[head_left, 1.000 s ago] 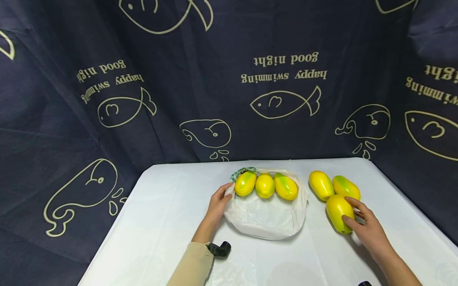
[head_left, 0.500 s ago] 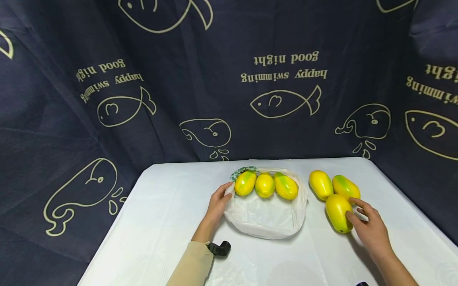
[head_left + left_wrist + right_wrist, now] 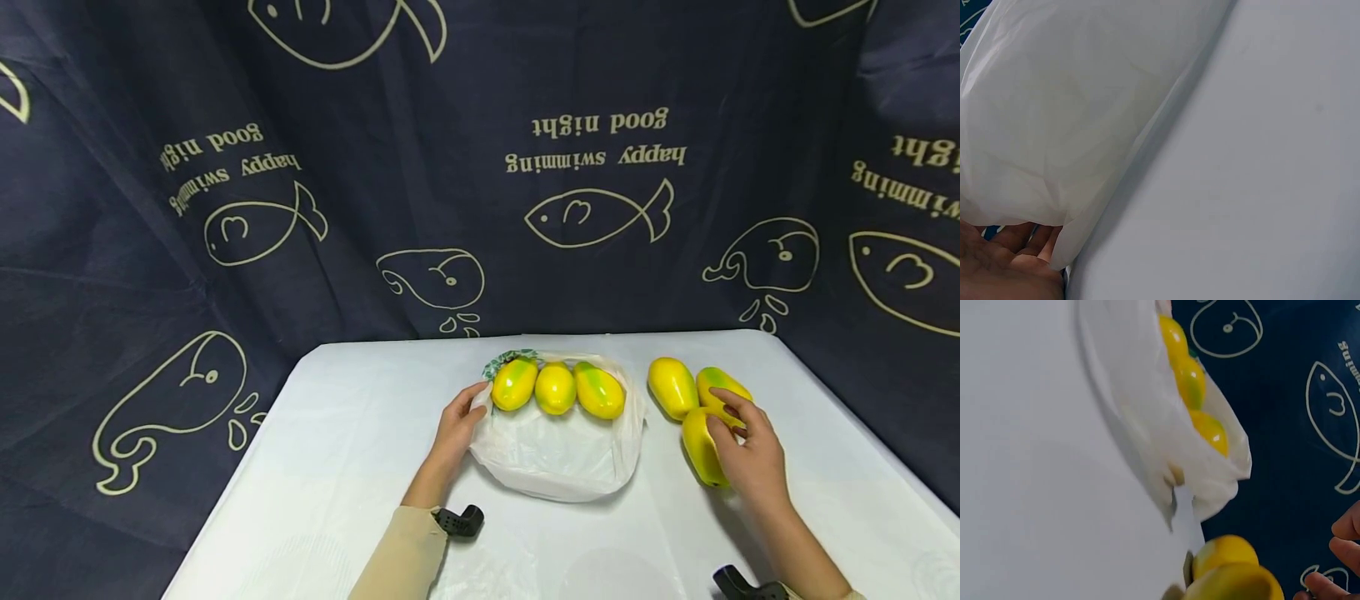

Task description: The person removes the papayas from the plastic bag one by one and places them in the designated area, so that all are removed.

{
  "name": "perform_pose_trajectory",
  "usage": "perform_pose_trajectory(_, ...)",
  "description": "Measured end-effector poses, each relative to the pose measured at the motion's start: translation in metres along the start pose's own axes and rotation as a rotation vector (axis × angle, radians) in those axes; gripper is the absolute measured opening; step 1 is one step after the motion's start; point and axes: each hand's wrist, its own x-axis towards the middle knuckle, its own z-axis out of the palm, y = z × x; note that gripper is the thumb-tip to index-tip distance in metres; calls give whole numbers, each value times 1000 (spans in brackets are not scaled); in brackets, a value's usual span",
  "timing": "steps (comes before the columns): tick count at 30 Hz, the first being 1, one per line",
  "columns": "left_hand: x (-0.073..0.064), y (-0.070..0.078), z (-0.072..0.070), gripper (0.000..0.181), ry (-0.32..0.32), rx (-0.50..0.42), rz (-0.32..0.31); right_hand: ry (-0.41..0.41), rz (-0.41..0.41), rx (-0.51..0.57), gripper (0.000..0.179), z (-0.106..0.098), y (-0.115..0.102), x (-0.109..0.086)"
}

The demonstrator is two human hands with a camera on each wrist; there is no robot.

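Note:
A white plastic bag (image 3: 558,467) lies with its mouth spread wide, and three yellow-green mangoes (image 3: 556,389) sit in a row at its far side. My left hand (image 3: 456,425) holds the bag's left rim; in the left wrist view its fingers are partly behind the plastic. To the right of the bag, three more mangoes form a cluster: one at back left (image 3: 672,389), one at back right (image 3: 712,382) and one in front (image 3: 699,450). Over the front and back right mangoes is my right hand (image 3: 752,458), fingers spread apart; contact is hard to tell.
A white-covered table (image 3: 352,433) carries everything. Behind it hangs a dark blue curtain (image 3: 480,183) printed with fish and whales. Each wrist wears a black strap device, such as the left one (image 3: 461,522).
My right hand has drawn off the front mango's right side, then moved up and left over the cluster. The left hand and the bag have stayed put.

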Motion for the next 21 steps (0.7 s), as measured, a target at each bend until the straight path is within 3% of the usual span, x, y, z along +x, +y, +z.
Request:
perform_pose_trajectory(9, 0, -3, -1, 43, 13, 4, 12, -34, 13, 94, 42, 22, -25, 6)
perform_pose_trajectory(16, 0, -3, 0, 43, 16, 13, 17, -36, -88, 109, 39, 37, -37, 8)
perform_pose_trajectory(21, 0, -4, 0, 43, 19, 41, 55, -132, -104, 149, 43, 47, -42, 11)
